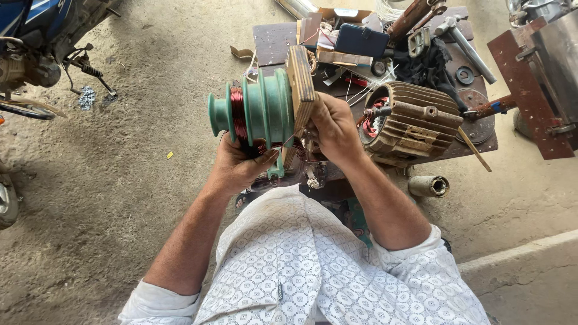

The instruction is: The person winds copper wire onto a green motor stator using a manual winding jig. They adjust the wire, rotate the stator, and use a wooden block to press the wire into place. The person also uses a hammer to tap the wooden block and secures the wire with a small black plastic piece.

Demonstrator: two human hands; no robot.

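Note:
A green stepped coil former (256, 108) with red copper wire (238, 114) wound in its grooves is mounted on a wooden block (300, 81). My left hand (238, 165) grips the former from below, fingers on the copper wire. My right hand (333, 129) holds the wooden block side from the right. Behind my right hand lies a ribbed motor stator housing (415, 120) with red windings showing in its bore (373, 117).
A low dark work board (274, 42) carries tools, a dark blue box (361, 39), wires and a pipe wrench (415, 15). A short metal tube (428, 185) lies on the dirt floor. A motorcycle (36, 42) stands far left; a rusty metal stand (530, 84) is at right.

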